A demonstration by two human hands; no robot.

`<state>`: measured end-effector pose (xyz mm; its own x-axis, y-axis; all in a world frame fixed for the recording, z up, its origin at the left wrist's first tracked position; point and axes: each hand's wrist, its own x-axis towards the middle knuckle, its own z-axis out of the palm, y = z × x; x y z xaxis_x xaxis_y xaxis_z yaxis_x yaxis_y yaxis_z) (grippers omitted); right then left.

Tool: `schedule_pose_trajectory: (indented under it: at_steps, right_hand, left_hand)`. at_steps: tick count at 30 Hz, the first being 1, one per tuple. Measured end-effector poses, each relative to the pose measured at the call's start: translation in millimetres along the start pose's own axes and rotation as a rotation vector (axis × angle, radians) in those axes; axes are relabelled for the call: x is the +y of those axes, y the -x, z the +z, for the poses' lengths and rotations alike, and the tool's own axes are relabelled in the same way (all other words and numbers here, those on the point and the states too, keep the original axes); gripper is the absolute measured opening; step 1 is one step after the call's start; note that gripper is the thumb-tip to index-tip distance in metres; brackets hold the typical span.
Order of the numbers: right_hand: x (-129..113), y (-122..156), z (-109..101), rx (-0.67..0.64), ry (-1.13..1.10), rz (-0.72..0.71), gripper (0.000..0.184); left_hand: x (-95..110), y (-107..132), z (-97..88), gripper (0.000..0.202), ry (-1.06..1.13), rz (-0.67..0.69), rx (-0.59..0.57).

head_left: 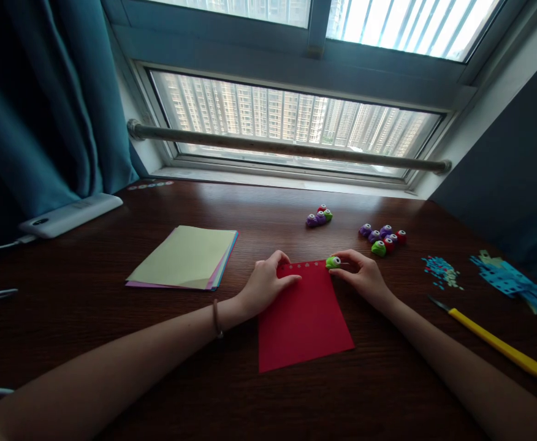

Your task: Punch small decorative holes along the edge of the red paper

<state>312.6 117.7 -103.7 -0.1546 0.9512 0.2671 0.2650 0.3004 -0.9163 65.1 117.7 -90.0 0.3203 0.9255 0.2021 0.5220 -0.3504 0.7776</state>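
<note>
A sheet of red paper (pixel 303 318) lies on the table in front of me, with a row of small punched holes along its far edge. My left hand (pixel 266 280) pinches the sheet near its far left corner, thumb on top and fingers curled at the edge. At the far right corner, a green craft punch (pixel 333 262) with a white top sits on the paper's edge. My right hand (pixel 363 275) grips that punch between thumb and fingers from the right side.
Small purple, red and green punches (pixel 319 217) stand in two groups beyond the paper. A stack of coloured paper (pixel 186 257) lies left. Paper bits (pixel 441 271), cut blue strips (pixel 512 278) and a yellow craft knife (pixel 496 340) lie right. A white phone (pixel 73 215) rests far left.
</note>
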Motion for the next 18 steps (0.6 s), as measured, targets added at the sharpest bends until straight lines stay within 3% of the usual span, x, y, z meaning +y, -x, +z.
schedule_pose_trajectory:
  at_steps: [18]
  right_hand:
    - [-5.6, 4.2, 1.1, -0.042, 0.246, -0.207, 0.022]
  left_hand:
    - [-1.5, -0.3, 1.3, 0.023, -0.015, 0.005, 0.001]
